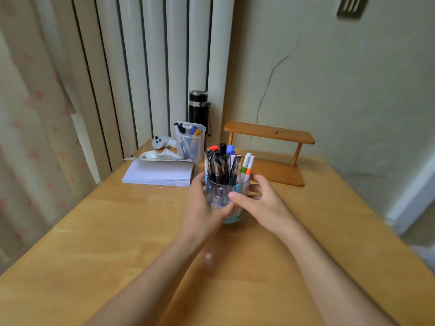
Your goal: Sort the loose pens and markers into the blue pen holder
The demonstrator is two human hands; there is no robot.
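Note:
The blue pen holder [221, 192] stands upright on the wooden table [117, 231], near its middle. It has a clear front compartment and is packed with several black pens [220, 169], capped markers in red, black and blue [222, 148], and two white markers with green and orange bands [247, 167]. My left hand [203, 208] wraps the holder's left side. My right hand [261, 201] clasps its right side, thumb across the front. No loose pens lie on the table.
A clear plastic box [190, 142] holding a few pens stands behind, beside a black flask [198, 108]. A white paper stack [160, 172], crumpled tissue [162, 154] and white controller [160, 141] sit at the back left. A small wooden shelf [270, 135] stands at the back right.

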